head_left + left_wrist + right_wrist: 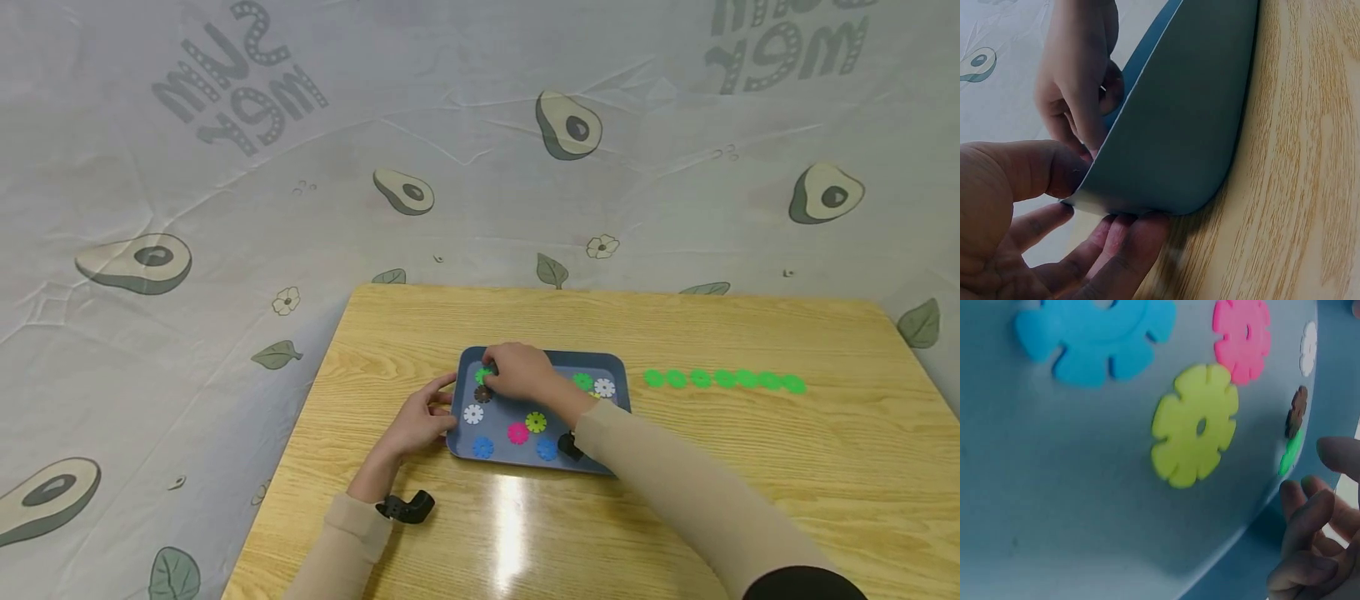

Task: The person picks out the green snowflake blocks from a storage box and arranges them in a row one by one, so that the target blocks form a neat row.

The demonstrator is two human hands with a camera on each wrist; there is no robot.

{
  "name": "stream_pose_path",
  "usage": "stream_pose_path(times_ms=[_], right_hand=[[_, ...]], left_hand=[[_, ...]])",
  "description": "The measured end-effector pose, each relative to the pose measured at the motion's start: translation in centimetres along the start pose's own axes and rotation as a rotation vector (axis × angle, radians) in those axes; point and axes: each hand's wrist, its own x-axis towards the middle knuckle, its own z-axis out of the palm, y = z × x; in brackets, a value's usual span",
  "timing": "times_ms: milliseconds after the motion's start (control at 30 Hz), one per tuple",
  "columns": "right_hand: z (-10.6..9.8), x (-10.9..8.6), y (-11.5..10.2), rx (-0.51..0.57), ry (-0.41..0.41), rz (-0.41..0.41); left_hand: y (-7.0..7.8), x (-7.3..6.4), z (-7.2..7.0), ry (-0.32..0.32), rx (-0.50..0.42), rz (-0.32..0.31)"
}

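A blue-grey tray (510,462) holds flower-shaped notched plastic discs. My left hand (422,419) grips its left end, thumb at the rim (1094,164) and fingers against the outer wall. Over the far left corner, my right hand (519,371) reaches down beside a green disc (482,377). In the right wrist view, the thumb and curved fingers (1310,519) stand apart near that green disc (1291,453), with nothing between them. Close by lie a brown disc (483,394) and a white disc (473,414). The right forearm hides part of the tray's right side.
Nearer the tray's front are a pink disc (517,432), a yellow-green disc (536,422) and blue discs (483,448). Another green disc (582,381) and a white one (604,387) lie at the right. Several green discs (725,378) form a row on the wooden table (750,458).
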Motion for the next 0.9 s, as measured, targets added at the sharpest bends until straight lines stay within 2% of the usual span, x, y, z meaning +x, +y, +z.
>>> stream_pose_path(times_ms=[467,700,900], right_hand=[[1.3,0.4,-1.8,-0.076,-0.003,0.153],[1.4,0.4,-2.1,-0.122,-0.03,0.174],[1.4,0.3,-2.3,-0.1,-0.036,0.192]], left_hand=[[0.3,-0.1,0.1,0.0,0.009,-0.002],[0.0,0.0,-0.1,0.003,0.015,0.005],[-0.1,0.0,-0.1,0.008,0.016,-0.004]])
